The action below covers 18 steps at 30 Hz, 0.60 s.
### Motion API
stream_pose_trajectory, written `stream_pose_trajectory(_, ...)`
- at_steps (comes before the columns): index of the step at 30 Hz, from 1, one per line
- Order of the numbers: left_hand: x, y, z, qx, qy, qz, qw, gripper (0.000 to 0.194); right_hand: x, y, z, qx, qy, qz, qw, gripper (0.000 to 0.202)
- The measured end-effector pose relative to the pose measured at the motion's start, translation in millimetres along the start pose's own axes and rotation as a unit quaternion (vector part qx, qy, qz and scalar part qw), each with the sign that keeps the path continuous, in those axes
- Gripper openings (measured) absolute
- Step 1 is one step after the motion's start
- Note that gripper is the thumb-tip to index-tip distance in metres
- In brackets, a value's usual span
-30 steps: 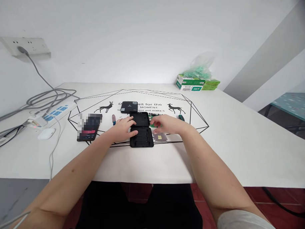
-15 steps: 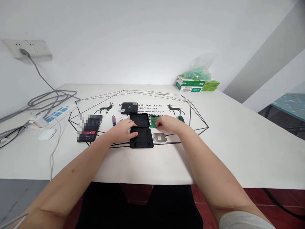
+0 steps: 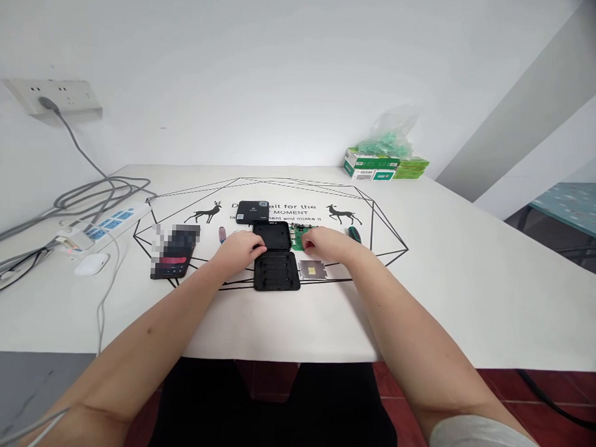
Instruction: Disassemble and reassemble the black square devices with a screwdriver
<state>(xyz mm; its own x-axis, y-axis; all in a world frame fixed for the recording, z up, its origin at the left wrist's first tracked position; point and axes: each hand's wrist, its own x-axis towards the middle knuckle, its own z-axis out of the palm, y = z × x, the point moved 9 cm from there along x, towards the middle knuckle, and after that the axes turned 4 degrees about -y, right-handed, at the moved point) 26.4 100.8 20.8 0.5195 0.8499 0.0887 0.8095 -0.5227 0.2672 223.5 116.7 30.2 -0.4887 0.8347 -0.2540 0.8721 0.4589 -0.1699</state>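
My left hand (image 3: 239, 249) is closed at the left edge of the upper black plastic case half (image 3: 273, 235), thumb and fingers together on its rim. The lower case half (image 3: 277, 272) lies just below, its ribbed inside facing up. To the right of the upper half is a green circuit board (image 3: 297, 239). My right hand (image 3: 321, 242) has its fingers curled and pinched on that board, covering its right part. A flat metal plate (image 3: 312, 269) with a yellowish square pad lies below my right hand.
Behind the case sits a black box-shaped device (image 3: 252, 211). A screwdriver handle (image 3: 222, 234) is left, a dark green-and-black tool (image 3: 354, 234) right. A phone (image 3: 177, 252), a white earbud case (image 3: 92, 263) and a power strip (image 3: 115, 222) with cables lie left; green-white boxes (image 3: 371, 163) stand at the back.
My left hand has drawn its spread fingers together, and the thumb has moved up from the lower case half to the upper one's edge. My right hand has barely shifted.
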Motion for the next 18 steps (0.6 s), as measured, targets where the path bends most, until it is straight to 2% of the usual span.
stream_pose_trajectory(7, 2, -2, -0.1, 0.006, 0.023, 0.006, 1.0, 0.031, -6, 0, -4, -0.011, 0.005, 0.012, 1.0, 0.013)
stream_pose_trajectory(11, 2, 1, 0.8, -0.011, 0.024, 0.023, 0.999, 0.033, -9, 2, -15, -0.001, 0.058, -0.003, 0.998, 0.015)
stream_pose_trajectory(14, 0, 3, 1.0, -0.02, 0.021, 0.031, 0.999, 0.034, -12, 14, -24, 0.078, 0.113, 0.023, 0.99, 0.011)
stream_pose_trajectory(18, -2, 6, 0.6, -0.02, 0.018, 0.044, 0.999, 0.034, -12, 20, -28, 0.173, 0.136, 0.033, 0.975, 0.01)
